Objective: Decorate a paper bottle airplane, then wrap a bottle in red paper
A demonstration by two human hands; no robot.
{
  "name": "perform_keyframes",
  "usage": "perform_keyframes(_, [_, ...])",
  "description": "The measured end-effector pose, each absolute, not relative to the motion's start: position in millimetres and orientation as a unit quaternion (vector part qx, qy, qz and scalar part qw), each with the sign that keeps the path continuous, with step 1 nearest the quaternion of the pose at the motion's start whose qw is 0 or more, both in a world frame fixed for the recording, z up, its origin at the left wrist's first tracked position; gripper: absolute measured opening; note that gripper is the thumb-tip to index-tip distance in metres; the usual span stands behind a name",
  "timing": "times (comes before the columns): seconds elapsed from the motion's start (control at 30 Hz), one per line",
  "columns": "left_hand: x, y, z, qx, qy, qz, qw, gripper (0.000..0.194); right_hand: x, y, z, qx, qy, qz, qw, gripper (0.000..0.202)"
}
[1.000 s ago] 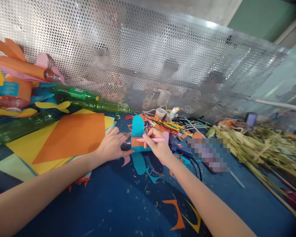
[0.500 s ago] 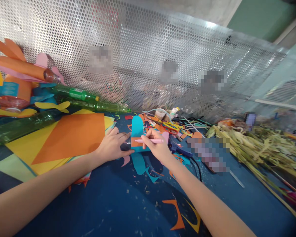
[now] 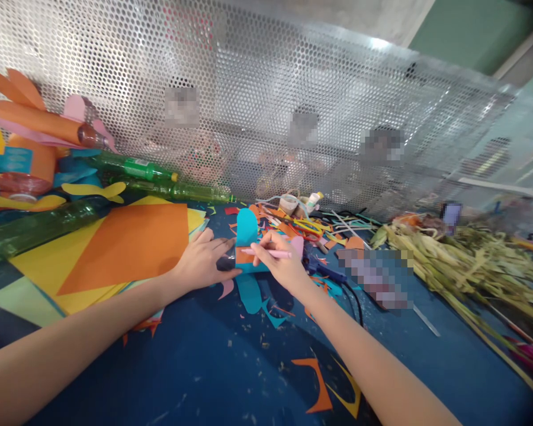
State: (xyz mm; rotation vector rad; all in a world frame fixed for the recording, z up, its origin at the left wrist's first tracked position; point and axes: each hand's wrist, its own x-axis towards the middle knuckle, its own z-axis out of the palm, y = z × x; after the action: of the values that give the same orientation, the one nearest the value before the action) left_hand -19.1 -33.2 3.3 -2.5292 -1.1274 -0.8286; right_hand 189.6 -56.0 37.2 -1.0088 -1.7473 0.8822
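A plastic bottle (image 3: 225, 262), wrapped in blue paper with rounded blue wings (image 3: 247, 226) above and below, lies on its side between my hands. My left hand (image 3: 203, 260) is closed round its clear neck end. In my right hand (image 3: 279, 257) is a pink pen (image 3: 273, 254), held almost level, its tip at the small orange paper patch (image 3: 244, 255) on the bottle. Whether the tip touches the patch I cannot tell. Part of the wrapped body is hidden behind my right hand, with a pink paper piece (image 3: 297, 244) showing just beyond it.
Orange and yellow paper sheets (image 3: 133, 248) lie at left, with green bottles (image 3: 137, 168) and paper-covered bottles behind. A blue glue gun (image 3: 324, 271) with a black cord, coloured scraps (image 3: 313, 387) and dry husks (image 3: 466, 266) are at right. A perforated metal screen (image 3: 257, 89) stands behind.
The pink pen and the fingers of my right hand have shifted slightly to the left over the orange patch. My left hand and the bottle stay in place.
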Motion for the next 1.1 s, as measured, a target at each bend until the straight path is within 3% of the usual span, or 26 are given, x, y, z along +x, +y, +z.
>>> perform_keyframes(1.1, [-18.9,-33.3,4.2,-0.87,-0.382,-0.289,0.118,0.06,195.3,-53.5,38.8,-0.434,-0.698,0.362,0.44,0.022])
